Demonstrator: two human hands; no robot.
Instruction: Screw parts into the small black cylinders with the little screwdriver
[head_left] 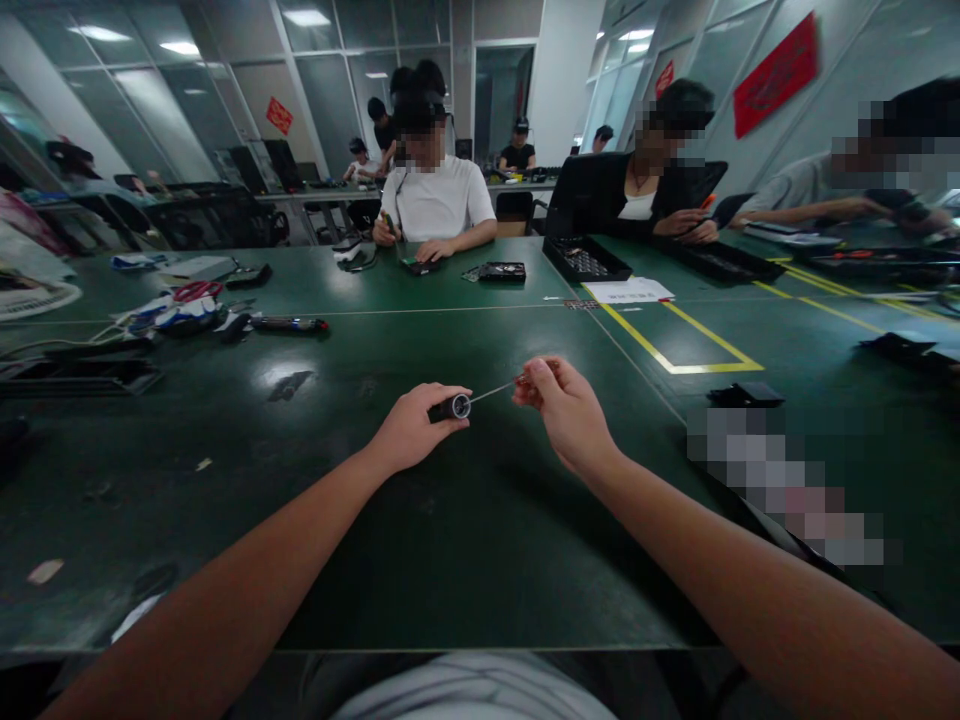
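A left hand (pixel 411 428) grips a black cylinder (pixel 459 407), partly hidden — the right (pixel 561 405) clasps a thin rod (pixel 493 392), one end obscured.

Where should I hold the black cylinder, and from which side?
Probably take the black cylinder by its curved wall, coming from the left, as the left grip does: its pale-ringed end faces the camera, and the thin metal shaft extends from the right grip opposite.

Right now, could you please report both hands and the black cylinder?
Left hand gripping black cylinder, pale-ringed end toward camera. Right hand holding thin-shafted tool, tip beside cylinder; contact unclear. Nothing visible blocking between hands.
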